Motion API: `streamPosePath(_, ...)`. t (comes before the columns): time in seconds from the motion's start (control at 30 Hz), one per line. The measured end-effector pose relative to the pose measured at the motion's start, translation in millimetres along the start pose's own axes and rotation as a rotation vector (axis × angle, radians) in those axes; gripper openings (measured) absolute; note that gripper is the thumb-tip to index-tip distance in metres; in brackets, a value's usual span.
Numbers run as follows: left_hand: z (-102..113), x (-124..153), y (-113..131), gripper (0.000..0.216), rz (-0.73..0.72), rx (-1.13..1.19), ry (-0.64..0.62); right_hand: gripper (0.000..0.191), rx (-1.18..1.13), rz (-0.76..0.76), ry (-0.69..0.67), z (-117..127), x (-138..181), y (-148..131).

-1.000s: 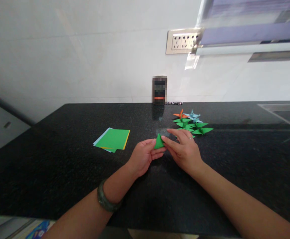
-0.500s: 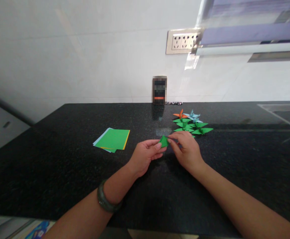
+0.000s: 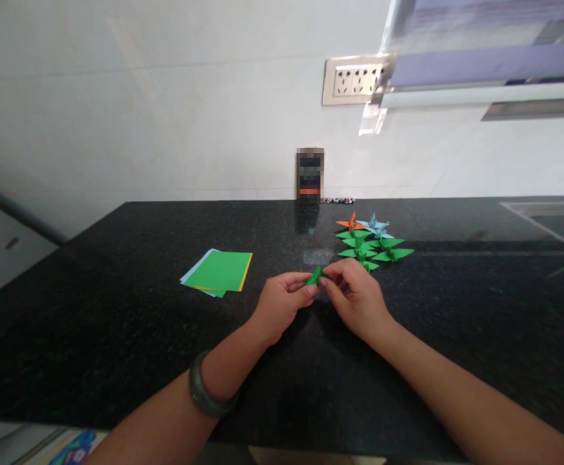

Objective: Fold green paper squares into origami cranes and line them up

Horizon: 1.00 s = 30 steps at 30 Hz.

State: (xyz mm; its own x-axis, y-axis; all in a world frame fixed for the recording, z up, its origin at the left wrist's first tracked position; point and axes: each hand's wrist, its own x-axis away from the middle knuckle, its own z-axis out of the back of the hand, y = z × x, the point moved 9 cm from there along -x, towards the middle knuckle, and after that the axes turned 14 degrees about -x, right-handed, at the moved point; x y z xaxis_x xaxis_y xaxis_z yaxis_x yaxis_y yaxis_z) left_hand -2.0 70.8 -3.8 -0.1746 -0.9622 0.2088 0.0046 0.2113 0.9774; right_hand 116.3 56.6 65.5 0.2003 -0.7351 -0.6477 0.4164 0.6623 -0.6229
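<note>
Both my hands meet over the middle of the black stone counter [image 3: 117,310], pinching a small folded green paper piece [image 3: 315,277] between them. My left hand [image 3: 282,303] grips its left side with thumb and fingers closed; a dark bangle sits on that wrist. My right hand [image 3: 356,297] has its fingertips curled onto the right side of the paper. The piece is mostly hidden by the fingers and held just above the counter.
A stack of flat coloured paper sheets [image 3: 218,271], green on top, lies left of my hands. Several finished paper cranes [image 3: 369,242], green, blue and orange, sit behind my right hand. A small dark box [image 3: 309,175] stands against the white wall under a socket panel [image 3: 354,81].
The green paper stood as an upright triangle a second ago; it has been pressed narrower and smaller between my fingers. My right hand's fingers have curled in closer to it.
</note>
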Motion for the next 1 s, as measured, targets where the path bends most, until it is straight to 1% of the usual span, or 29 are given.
streamPosePath(0.13,-1.7,0.8,-3.2,0.034,0.038,0.005,-0.020,0.014,0.082,0.105,-0.029,0.4,-1.1,-7.9)
streamPosePath(0.33,-2.1,-0.3,-11.0,0.033,0.102,0.049,-0.041,0.015,0.194,0.241,-0.065,1.6,-1.1,-17.8)
streamPosePath(0.43,-1.8,-0.9,-12.6,0.033,0.109,0.049,-0.039,0.016,0.217,0.254,-0.079,1.1,-1.4,-19.1)
streamPosePath(0.6,-1.7,0.5,-10.9,0.031,0.111,-0.002,-0.026,0.019,0.261,0.230,-0.110,-2.3,-1.7,-18.0)
streamPosePath(0.7,-1.9,0.8,-10.7,0.033,0.115,-0.044,-0.038,0.020,0.290,0.250,-0.161,-7.2,-0.3,-19.1)
streamPosePath(0.87,-0.4,-0.6,-15.0,0.032,0.155,-0.049,-0.051,0.019,0.317,0.309,-0.250,-13.6,1.2,-23.0)
streamPosePath(1.0,-2.6,-0.6,-16.7,0.030,0.174,-0.074,-0.083,0.018,0.348,0.293,-0.297,-16.8,-0.2,-20.1)
